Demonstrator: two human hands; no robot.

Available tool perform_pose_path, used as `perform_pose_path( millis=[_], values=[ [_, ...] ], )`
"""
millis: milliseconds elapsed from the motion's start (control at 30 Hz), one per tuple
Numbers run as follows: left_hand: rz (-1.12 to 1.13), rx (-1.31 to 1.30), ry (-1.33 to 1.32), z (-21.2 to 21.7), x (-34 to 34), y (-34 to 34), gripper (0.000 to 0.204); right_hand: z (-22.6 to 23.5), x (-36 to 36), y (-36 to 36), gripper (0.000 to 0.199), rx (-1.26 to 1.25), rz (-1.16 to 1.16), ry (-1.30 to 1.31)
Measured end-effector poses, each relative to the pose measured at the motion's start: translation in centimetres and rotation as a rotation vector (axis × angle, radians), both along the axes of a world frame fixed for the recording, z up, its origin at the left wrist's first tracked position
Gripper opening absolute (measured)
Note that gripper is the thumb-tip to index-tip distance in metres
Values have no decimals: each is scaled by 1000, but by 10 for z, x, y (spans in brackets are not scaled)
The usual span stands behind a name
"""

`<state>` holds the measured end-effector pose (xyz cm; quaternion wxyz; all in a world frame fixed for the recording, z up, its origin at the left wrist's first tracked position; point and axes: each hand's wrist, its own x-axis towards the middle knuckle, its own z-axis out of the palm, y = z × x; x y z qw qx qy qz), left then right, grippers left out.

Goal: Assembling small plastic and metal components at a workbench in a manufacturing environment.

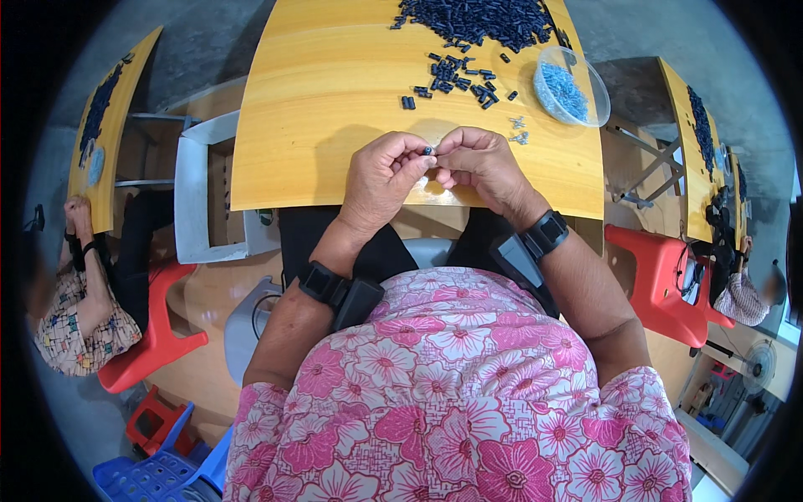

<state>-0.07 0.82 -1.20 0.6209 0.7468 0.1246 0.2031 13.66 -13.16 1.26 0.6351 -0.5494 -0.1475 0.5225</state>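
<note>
My left hand [376, 184] is closed, pinching a small black cylindrical piece [428, 151] between thumb and fingertips, one end of it facing up. Right beside it, the thumb and forefinger of my right hand [493, 171] are pressed together at that piece; whatever they grip is too small and covered to make out. Both hands meet above the near edge of the yellow wooden table [293, 109]. Beyond them lies a loose scatter of similar black pieces [452, 77]. A few small clear pieces [519, 135] rest to the right of that scatter.
A large heap of black pieces [477, 18] covers the table's far side. A clear plastic bowl [599, 96] of light-blue pieces [562, 90] stands at the right. Below left is a white open box [192, 197]. Co-workers sit at tables on both sides, with red chairs [661, 284] nearby.
</note>
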Motion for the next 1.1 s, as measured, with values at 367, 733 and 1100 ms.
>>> perform_pose_path(
  millis=[367,733,1100],
  values=[
    [28,-8,22,0,1,-3,9,-4,-2,-6,15,54,-108,25],
    [40,153,-20,5,6,-5,12,-7,-4,-9,13,138,-126,22],
    [22,197,31,10,6,-5,11,-2,-5,-6,13,179,-143,-62]
  ],
)
